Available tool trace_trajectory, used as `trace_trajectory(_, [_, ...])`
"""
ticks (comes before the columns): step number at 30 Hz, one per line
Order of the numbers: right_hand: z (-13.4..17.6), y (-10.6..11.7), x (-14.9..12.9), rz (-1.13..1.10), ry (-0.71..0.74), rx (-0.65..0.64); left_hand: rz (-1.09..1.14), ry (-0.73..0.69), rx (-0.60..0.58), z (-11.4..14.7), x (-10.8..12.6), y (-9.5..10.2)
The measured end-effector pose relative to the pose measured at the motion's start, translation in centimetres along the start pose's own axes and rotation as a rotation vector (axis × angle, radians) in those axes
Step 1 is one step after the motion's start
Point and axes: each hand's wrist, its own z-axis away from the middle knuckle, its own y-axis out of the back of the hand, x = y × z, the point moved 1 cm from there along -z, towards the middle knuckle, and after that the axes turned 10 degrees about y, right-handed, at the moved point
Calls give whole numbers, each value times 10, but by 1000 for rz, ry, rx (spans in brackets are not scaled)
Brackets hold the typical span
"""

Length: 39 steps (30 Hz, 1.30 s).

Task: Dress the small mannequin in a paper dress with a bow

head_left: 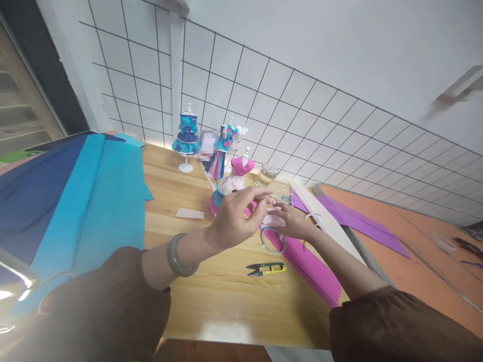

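My left hand (238,217), with a jade-green bangle on its wrist, reaches over the middle of the table. Its thumb and curled fingers close toward a small spot beside my right hand's fingertips. My right hand (293,221) comes from the right, fingers bent toward the same spot. Whatever lies between the fingertips is too small to name. Just under my right fingers is a pale pink piece (272,219) with a blue edge. A coiled white cord (273,241) rests below, on a folded magenta cloth (311,266). Nearer me lie yellow-and-green thread snips (267,269).
Small dress forms wear a blue dress (187,133), a striped dress (217,161) and a pink-and-white dress (237,176). A glass jar (267,173) stands behind my hands. Blue fabric (109,201) covers the table's left. A pale card (189,214) and purple strip (362,226) lie flat.
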Motion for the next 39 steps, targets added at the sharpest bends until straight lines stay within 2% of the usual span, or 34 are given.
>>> trace_trajectory(4, [-17, 10, -1, -150, -28, -15, -15, 1, -8, 0, 1, 1])
trace_trajectory(7, [-20, 28, 3, -278, -149, 57, 61, 50, 0, -3, 2, 4])
trace_trajectory(9, [-18, 40, 4, -531, -298, 188, 131, 155, 3, -5, 2, 7])
trace_trajectory(11, [-17, 50, 2, -835, -387, 353, 190, 281, 13, -7, 1, 9])
trace_trajectory(13, [-18, 58, -5, -1057, -382, 514, 233, 371, 22, -8, 0, 9])
trace_trajectory(16, [-22, 73, -24, -1222, -317, 735, 254, 415, -10, -8, -3, 5])
trace_trajectory(19, [-27, 88, -54, -1300, -229, 842, 211, 393, -75, -6, -4, -2])
trace_trajectory(23, [-33, 98, -97, -1335, -219, 840, 109, 414, -213, -1, -4, -7])
trace_trajectory(27, [-33, 94, -116, -1434, -257, 806, 108, 569, -346, 1, -3, -7])
trace_trajectory(30, [-27, 89, -107, -1474, -311, 820, 237, 721, -461, -2, -5, -4])
trace_trajectory(33, [-17, 85, -88, -1513, -403, 834, 397, 813, -603, -4, -9, -2])
trace_trajectory(36, [-7, 82, -75, -1488, -462, 786, 398, 839, -705, -4, -14, 0])
trace_trajectory(39, [0, 81, -74, -1425, -477, 689, 354, 857, -790, -5, -16, 2])
